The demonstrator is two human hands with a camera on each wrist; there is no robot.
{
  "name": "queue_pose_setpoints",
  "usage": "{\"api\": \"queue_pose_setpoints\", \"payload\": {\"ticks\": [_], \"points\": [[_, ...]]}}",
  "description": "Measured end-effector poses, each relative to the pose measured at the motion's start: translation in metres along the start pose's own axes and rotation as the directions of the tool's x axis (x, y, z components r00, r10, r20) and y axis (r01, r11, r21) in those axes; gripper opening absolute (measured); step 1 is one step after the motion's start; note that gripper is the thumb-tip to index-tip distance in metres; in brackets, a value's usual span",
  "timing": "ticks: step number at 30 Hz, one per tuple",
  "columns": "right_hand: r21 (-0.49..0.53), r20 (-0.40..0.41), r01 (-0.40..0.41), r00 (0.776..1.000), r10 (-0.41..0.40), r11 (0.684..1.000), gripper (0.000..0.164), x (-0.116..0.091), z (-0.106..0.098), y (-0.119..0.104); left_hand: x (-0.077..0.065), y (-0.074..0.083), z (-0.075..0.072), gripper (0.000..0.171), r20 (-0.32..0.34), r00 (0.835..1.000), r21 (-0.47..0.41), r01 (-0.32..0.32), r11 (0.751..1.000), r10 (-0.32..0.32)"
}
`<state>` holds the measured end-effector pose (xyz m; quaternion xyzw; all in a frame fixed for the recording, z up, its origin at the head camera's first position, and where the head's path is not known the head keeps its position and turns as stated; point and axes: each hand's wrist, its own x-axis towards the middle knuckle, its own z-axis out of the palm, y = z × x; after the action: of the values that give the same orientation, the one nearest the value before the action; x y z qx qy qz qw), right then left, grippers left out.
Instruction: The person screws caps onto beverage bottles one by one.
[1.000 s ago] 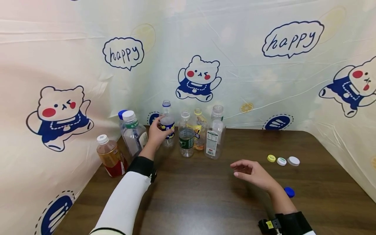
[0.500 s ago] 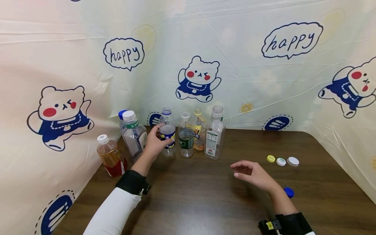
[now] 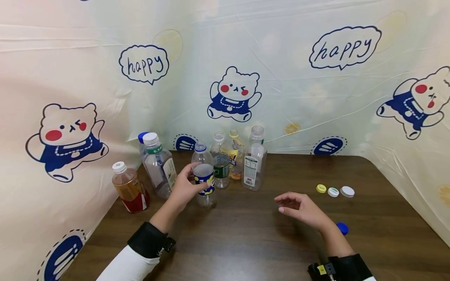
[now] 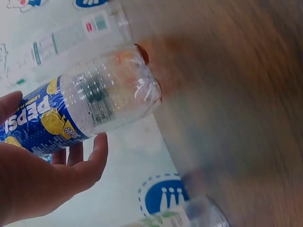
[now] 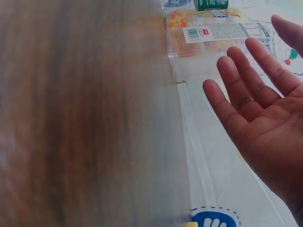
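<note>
In the head view my left hand grips a clear plastic Pepsi bottle around its blue lemon label, thumb across the front. The bottle is upright and has no cap, with a blue ring at its neck. In the left wrist view the Pepsi bottle shows its lemon-flavour label and bare clear base. My right hand hovers over the table's right half, fingers loosely bent and holding nothing. The right wrist view shows this right hand with its palm bare and fingers spread.
Behind stand uncapped bottles: a green-labelled one, a yellow-labelled one and a large clear one. At left are capped bottles, including a tea bottle. Loose caps lie right: yellow, white, larger white, blue.
My left hand has brought the Pepsi bottle from the back row toward me, so it now overlaps the green-labelled bottle. The right hand has stayed nearly still.
</note>
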<state>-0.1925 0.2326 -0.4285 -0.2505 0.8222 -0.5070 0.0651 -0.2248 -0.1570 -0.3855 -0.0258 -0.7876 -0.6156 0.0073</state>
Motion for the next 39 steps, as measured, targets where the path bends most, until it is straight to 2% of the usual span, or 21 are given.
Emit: {"api": "queue_pose_setpoints", "payload": {"ticks": [8, 16, 27, 33, 39], "points": [[0.003, 0.004, -0.008, 1.000, 0.008, 1.000, 0.029, 0.001, 0.000, 0.000, -0.011, 0.003, 0.023, 0.068, 0.061, 0.996, -0.010, -0.071, 0.997, 0.072], [-0.002, -0.005, -0.007, 1.000, 0.007, 1.000, 0.027, 0.000, 0.001, 0.000, -0.017, 0.005, 0.051, 0.066, 0.144, 0.981, -0.014, -0.130, 0.991, 0.131], [-0.012, -0.013, -0.010, 1.000, 0.009, 1.000, 0.028, 0.000, 0.002, -0.002, -0.033, 0.017, 0.082, 0.067, 0.254, 0.940, -0.019, -0.229, 0.973, 0.226], [-0.016, -0.009, -0.004, 1.000, 0.004, 1.000, 0.027, 0.000, 0.002, 0.000, -0.039, 0.023, 0.097, 0.065, 0.292, 0.920, -0.044, -0.259, 0.965, 0.260], [-0.034, 0.012, -0.007, 1.000, 0.007, 0.999, 0.027, 0.002, 0.000, -0.002, -0.044, 0.029, 0.106, 0.065, 0.323, 0.916, -0.045, -0.236, 0.971, 0.238]]}}
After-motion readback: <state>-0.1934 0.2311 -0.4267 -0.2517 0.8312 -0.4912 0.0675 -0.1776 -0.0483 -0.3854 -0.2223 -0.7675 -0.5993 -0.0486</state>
